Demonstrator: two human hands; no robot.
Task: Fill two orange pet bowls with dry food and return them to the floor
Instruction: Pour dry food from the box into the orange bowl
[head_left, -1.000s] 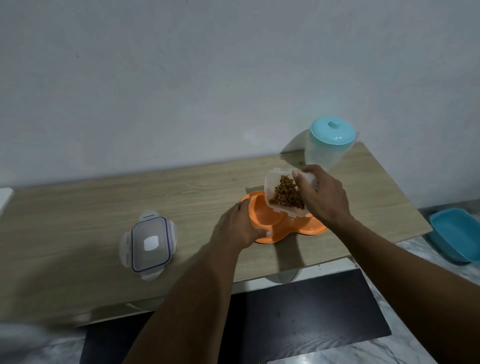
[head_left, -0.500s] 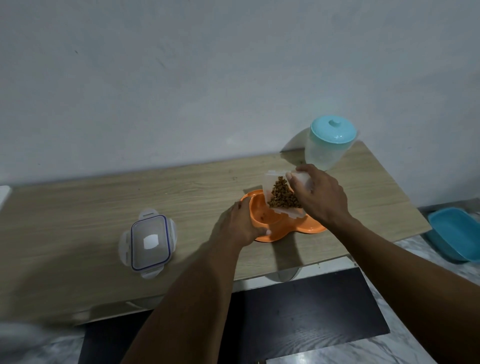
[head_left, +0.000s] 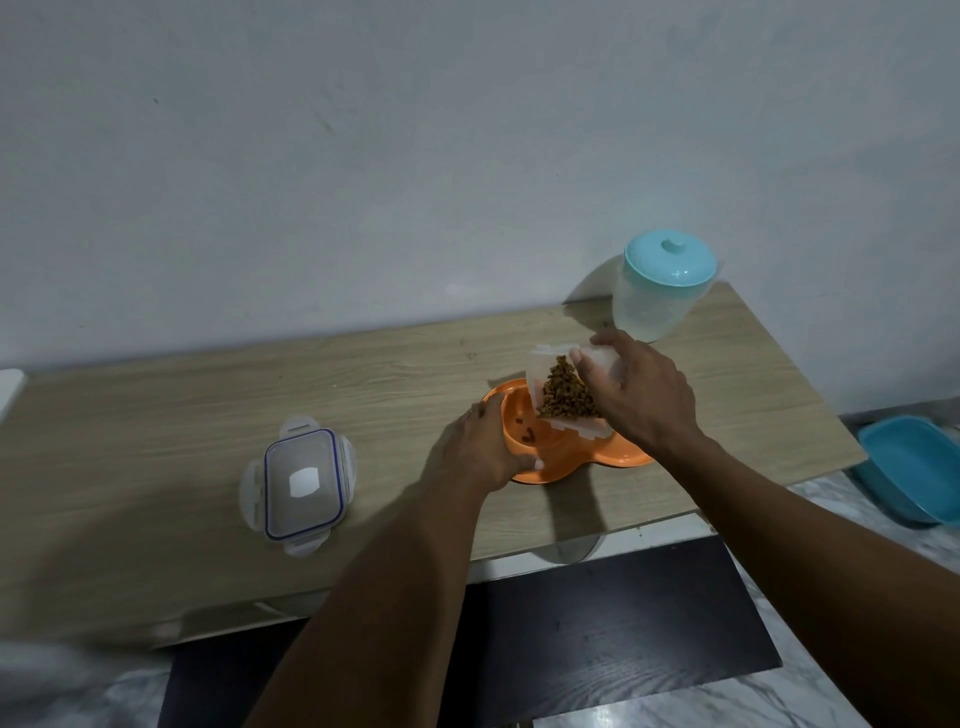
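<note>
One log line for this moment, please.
phase: pouring | right hand: tilts clear container of dry food over orange bowl | left hand: grips bowl rim | bowl: few pieces in | lid: on table

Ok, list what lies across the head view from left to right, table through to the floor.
snap-lock lid → left hand → tub of dry food → teal-lidded jar → blue basin on the floor. Left out: the orange bowl and right hand, which overlap their neighbours.

A plain pale wall (head_left: 415, 156) backs a light wooden table (head_left: 156, 415); below lie a grey marbled floor (head_left: 675, 701), a dark panel (head_left: 597, 623) and 1 blue tub (head_left: 909, 467).
</note>
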